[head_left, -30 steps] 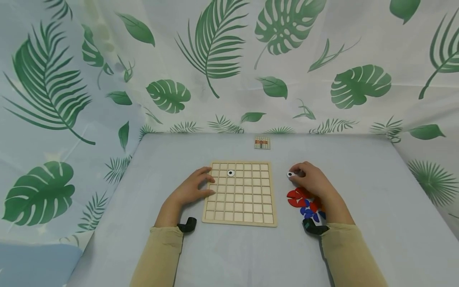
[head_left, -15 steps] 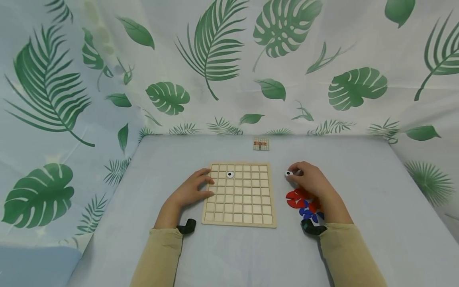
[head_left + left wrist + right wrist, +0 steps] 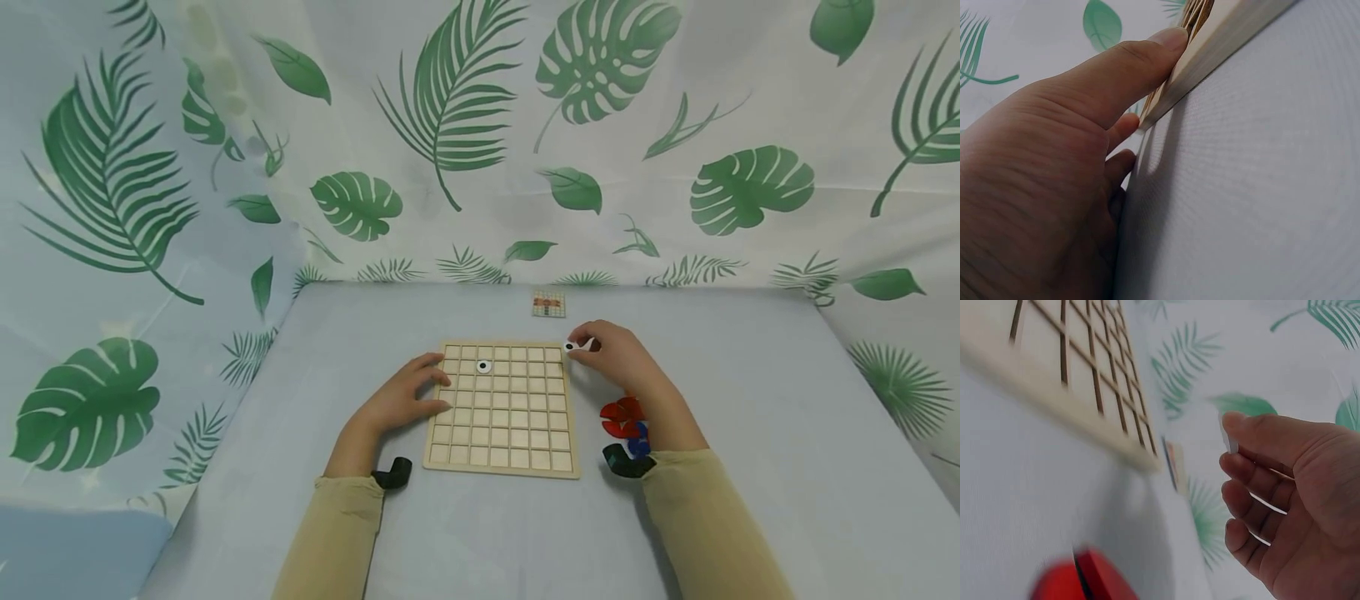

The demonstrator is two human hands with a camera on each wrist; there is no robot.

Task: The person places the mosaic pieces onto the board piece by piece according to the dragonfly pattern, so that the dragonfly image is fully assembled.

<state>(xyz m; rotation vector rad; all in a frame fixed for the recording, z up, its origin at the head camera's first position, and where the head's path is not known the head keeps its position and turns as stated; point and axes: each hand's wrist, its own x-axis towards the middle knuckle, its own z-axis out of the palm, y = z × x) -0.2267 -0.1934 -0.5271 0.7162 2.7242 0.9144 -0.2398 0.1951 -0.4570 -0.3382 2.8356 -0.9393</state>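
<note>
The right hand (image 3: pixel 618 357) pinches a small, light white disc with a black dot (image 3: pixel 572 346) by its rim near the gridded wooden board's (image 3: pixel 501 407) far right corner, while the left hand (image 3: pixel 401 396) lies flat, steadying the left edge.

Grid board (image 3: pixel 501 407) centre table (image 3: pixel 750 467); one disc (image 3: pixel 483 366) on it, piece pile (image 3: pixel 622 417) right, small card (image 3: pixel 548 303) behind.

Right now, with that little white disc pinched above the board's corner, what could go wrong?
The right hand pinches the white disc only at its fingertips, so it might slip and roll off. The left hand merely touches the wooden grid board at its edge; a nudge could shift the board and unseat the placed disc.
</note>
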